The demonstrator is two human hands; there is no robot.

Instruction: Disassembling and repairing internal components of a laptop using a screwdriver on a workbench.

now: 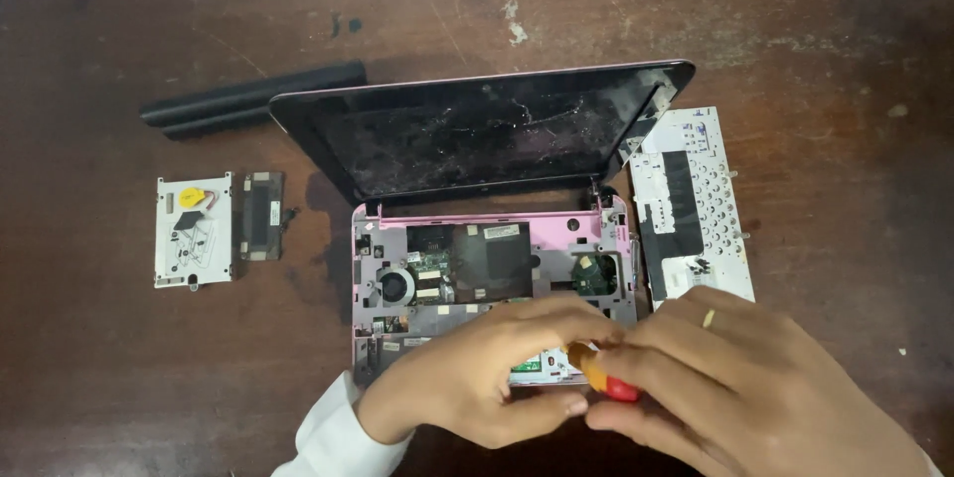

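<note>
Where both hands [596,378] meet, the screwdriver [608,378] lies between.

The left hand [477,378] is bare, with no ring or watch showing. A white sleeve [333,437] covers its wrist, the cuff soft and slightly rumpled, ending just short of the hand. The right hand [755,388] is bare too, apart from a thin yellow ring [708,318] on one finger. A sliver of white cloth shows at the frame's lower right edge.
</note>
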